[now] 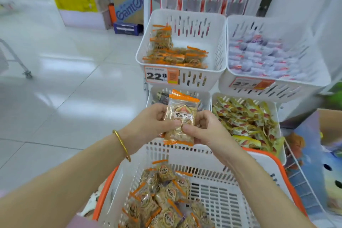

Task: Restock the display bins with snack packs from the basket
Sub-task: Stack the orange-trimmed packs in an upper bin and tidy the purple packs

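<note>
Gold bangle (122, 145) (left wrist), bare forearms (74, 177)

A shop, white display bins (220, 46) of snacks, price tag (161, 75), stacked cartons (129, 5)

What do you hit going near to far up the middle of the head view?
basket with loose packs → snack pack pinched by left hand and right hand → price tag → upper-left bin → hanging packets.

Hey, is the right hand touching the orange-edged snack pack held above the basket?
Touching. The head view shows the right hand pinching the snack pack, thumb on its front; the left hand grips it too.
</note>
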